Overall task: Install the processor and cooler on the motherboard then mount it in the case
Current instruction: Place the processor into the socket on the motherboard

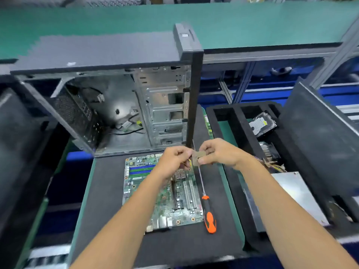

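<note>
Both hands meet above the far edge of the motherboard (161, 191): right hand (219, 152) pinches the processor (198, 157) by its edge, left hand (174, 159) has fingers curled at the chip's other side, seemingly steadying or pinching it; exact contact is blurred. Case (124, 105) stands open-sided at the back of the tabletop (108, 239), interior bare except loose cables (128, 125), drive cage to its right. Foam tray (235, 117) on the right holds a hard drive (262, 124), and what looks like a finned cooler (270, 152) partly hidden behind the right wrist. Motherboard lies flat on the dark mat, memory slots at left, a small heatsink (179, 174) just below the hands; the socket is covered by the left hand, so its latch state cannot be told. Screwdriver (206, 206) lies along the board's right edge, shaft pointing up toward the hands, very near the board. Judgement: processor not yet seated, task early. Risks: chip dropped at an angle or in the wrong orientation could bend socket pins; fingers touching the contact face could foul it; pressing before the notches line up would do damage; a nudge from a forearm might roll the screwdriver onto the board.
</note>
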A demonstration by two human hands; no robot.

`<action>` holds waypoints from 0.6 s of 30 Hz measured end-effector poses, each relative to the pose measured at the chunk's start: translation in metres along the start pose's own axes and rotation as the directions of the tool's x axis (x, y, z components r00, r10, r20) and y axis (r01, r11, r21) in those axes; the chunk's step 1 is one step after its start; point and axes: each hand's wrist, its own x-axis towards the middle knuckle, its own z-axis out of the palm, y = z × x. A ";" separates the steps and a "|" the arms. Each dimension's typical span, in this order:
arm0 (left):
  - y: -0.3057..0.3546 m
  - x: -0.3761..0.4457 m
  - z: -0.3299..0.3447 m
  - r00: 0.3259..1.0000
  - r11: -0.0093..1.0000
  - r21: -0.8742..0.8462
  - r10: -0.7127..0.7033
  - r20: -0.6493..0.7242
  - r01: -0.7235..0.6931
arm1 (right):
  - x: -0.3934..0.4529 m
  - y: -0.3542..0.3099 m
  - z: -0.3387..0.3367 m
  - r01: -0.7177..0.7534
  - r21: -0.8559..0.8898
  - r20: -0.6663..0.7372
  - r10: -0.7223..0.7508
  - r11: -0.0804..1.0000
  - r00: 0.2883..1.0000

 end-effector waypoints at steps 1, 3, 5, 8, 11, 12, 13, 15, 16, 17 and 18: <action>0.002 -0.010 -0.007 1.000 1.000 -0.029 -0.001 -0.007 0.000 | -0.004 -0.003 0.012 0.014 0.030 -0.006 -0.013 0.999 1.000; 0.006 -0.028 -0.019 1.000 0.995 -0.102 -0.004 -0.024 0.001 | -0.011 -0.009 0.032 0.034 0.089 -0.013 -0.033 0.995 0.999; 0.009 -0.042 -0.030 0.999 0.990 -0.137 0.006 -0.044 -0.012 | -0.015 -0.014 0.046 0.067 0.151 -0.014 -0.066 0.986 0.998; 0.012 -0.055 -0.043 0.997 0.984 -0.172 0.041 -0.068 -0.052 | -0.018 -0.022 0.058 0.130 0.188 0.004 -0.133 0.974 0.991; 0.013 -0.061 -0.052 0.994 0.972 -0.223 0.054 -0.092 -0.074 | -0.017 -0.032 0.065 0.135 0.296 0.049 -0.156 0.946 0.987; 0.012 -0.062 -0.054 0.994 0.970 -0.230 0.054 -0.100 -0.076 | -0.017 -0.034 0.066 0.134 0.320 0.066 -0.163 0.938 0.984; 0.012 -0.063 -0.055 0.993 0.970 -0.230 0.053 -0.108 -0.077 | -0.016 -0.036 0.068 0.135 0.326 0.083 -0.171 0.935 0.982; 0.011 -0.065 -0.057 0.991 0.972 -0.222 0.052 -0.125 -0.079 | -0.015 -0.037 0.071 0.130 0.337 0.113 -0.177 0.933 0.978; 0.011 -0.065 -0.057 0.990 0.971 -0.225 0.053 -0.132 -0.082 | -0.014 -0.037 0.073 0.125 0.346 0.119 -0.175 0.930 0.977; 0.011 -0.067 -0.057 0.989 0.968 -0.235 0.053 -0.137 -0.084 | -0.013 -0.038 0.074 0.122 0.354 0.116 -0.173 0.927 0.978; 0.010 -0.068 -0.058 0.989 0.966 -0.246 0.052 -0.141 -0.086 | -0.012 -0.038 0.075 0.122 0.359 0.104 -0.170 0.925 0.980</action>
